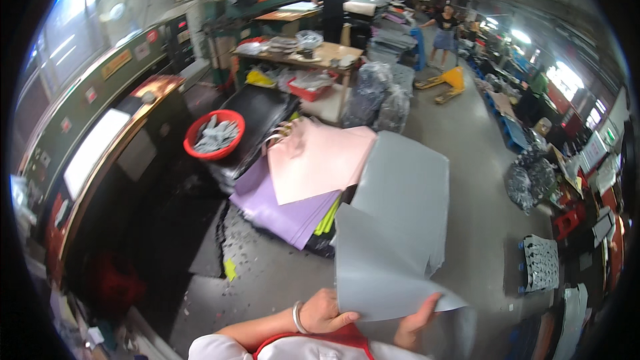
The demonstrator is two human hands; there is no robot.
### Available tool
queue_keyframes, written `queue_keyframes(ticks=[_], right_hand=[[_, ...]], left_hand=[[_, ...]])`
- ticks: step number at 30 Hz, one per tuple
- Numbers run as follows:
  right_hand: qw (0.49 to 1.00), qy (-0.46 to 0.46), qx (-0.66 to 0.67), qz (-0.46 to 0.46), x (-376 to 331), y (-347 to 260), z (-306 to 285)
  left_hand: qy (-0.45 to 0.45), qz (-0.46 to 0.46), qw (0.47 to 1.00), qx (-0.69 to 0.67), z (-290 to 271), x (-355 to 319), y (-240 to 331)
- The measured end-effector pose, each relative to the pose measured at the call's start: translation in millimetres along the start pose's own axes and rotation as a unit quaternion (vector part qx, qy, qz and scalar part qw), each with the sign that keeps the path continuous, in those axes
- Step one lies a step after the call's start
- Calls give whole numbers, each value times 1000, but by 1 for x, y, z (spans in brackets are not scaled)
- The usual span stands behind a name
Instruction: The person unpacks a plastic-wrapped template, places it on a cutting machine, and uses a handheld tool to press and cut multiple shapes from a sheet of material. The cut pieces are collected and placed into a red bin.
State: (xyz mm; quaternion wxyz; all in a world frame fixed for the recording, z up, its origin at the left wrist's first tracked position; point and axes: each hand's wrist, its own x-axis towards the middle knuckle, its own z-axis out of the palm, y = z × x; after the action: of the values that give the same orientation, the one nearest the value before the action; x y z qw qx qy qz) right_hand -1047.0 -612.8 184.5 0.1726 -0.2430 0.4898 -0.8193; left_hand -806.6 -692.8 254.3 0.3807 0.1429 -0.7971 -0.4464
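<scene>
- Machine [80, 112], long and green, lines the far left beside the windows.
- Basin [223, 155], red and round, holds gray scraps [217, 135] and rests on a black wrapped pile.
- Purple sheets [287, 217] lie fanned out near the basin, with a yellow-green edge showing at their right.
- Pink sheet [320, 167] lies over the purple ones, its right edge next to the gray material.
- Left hand [319, 312], a white bracelet [297, 318] at its wrist, is closed on the near left corner of the gray sheet. Its thumb lies along the near edge; the fingertips are hard to make out.
- Gray sheet [373, 240] spans the space between the two hands and reaches away from them, its far part over the gray stack. The near edge is raised and curls on the right, so the grip is at this edge only, with most of the sheet beyond it.
- Gray stack [410, 167] lies beyond the hands, just right of the pink sheet.
- Right hand [413, 325] is closed on the near edge, thumb up against the sheet; its fingers are hidden.
- Pallet jack [453, 80], yellow, stands on the floor well beyond the stack.
- Bag [530, 180], dark and shiny, sits along the right side, with a red crate [567, 225] nearby.
</scene>
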Motion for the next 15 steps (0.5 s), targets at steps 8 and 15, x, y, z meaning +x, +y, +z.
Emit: queue_keyframes(ticks=[8, 15], right_hand=[[977, -131, 168, -11, -7, -47, 89], [894, -314, 314, 60, -16, -55, 259]], left_hand=[[270, -135, 894, 332, -163, -147, 41], [316, -234, 803, 448, -231, -254, 34]])
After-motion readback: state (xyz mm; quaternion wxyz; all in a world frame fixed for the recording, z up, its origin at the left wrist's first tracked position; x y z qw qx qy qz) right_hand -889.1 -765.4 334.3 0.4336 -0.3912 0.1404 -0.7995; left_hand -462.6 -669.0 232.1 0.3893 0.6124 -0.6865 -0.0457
